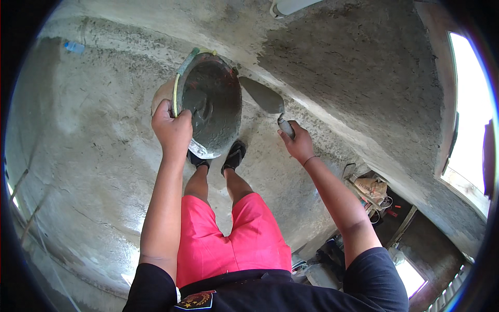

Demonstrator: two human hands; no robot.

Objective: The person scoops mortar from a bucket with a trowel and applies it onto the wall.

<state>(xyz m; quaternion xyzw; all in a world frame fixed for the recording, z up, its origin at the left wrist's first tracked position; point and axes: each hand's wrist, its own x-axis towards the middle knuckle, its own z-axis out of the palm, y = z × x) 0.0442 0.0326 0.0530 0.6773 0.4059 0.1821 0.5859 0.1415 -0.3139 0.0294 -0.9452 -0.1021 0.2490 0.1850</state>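
My left hand point(173, 127) is closed on the rim and handle side of a bucket point(228, 112), which tilts so that its mouth faces me. Grey wet mortar point(200, 106) lies inside and coats the bucket's inner wall. A yellow-green handle, wrapped with a green grip point(187, 61), runs along the rim's left side. In my right hand point(299, 143) is a trowel point(264, 96), gripped by its grey handle. Its pointed blade is smeared with mortar, and the tip is close to the bucket's right rim.
A wall with a dark patch of mortar point(358, 67) rises on the right, beside a bright window opening point(470, 114). A plastic bottle point(75, 47) lies on the concrete floor point(99, 156) at far left. Bags and clutter point(371, 190) are piled at lower right. A white pipe point(293, 5) shows at the top.
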